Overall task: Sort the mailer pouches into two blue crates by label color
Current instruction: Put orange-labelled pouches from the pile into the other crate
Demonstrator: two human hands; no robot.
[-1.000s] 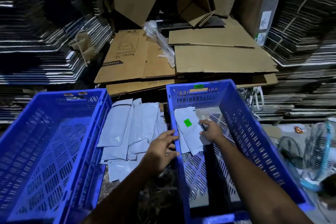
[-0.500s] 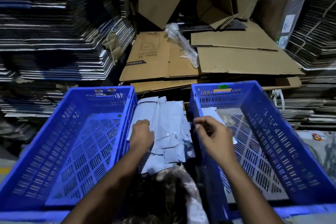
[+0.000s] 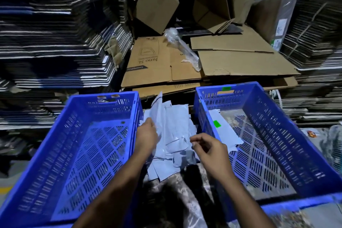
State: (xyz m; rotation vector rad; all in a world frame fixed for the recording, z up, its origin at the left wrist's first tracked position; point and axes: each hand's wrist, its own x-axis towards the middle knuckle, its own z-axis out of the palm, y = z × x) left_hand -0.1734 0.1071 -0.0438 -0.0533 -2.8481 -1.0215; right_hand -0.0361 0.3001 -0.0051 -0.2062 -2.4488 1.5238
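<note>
Two blue crates stand side by side. The left crate [image 3: 48, 153] holds nothing that I can see. In the right crate [image 3: 288, 135] lies a grey pouch with a green label [image 3: 216, 123]. Between the crates sits a pile of grey mailer pouches [image 3: 175, 135]. My left hand [image 3: 147, 136] grips one pouch [image 3: 157, 111] by its lower edge and holds it raised above the pile. My right hand [image 3: 209, 149] hovers over the pile's right side, fingers loosely curled, holding nothing.
Flattened cardboard boxes [image 3: 203, 65] are stacked behind the crates, with a crumpled clear plastic wrap [image 3: 182, 50] on top. Tall stacks of flat cardboard sheets [image 3: 51, 42] rise on the left and right. A dark speckled floor shows below the pile.
My left hand went from the right crate's rim to the pile and lifted one pouch. My right hand left the pouch in the right crate and came back over the pile.
</note>
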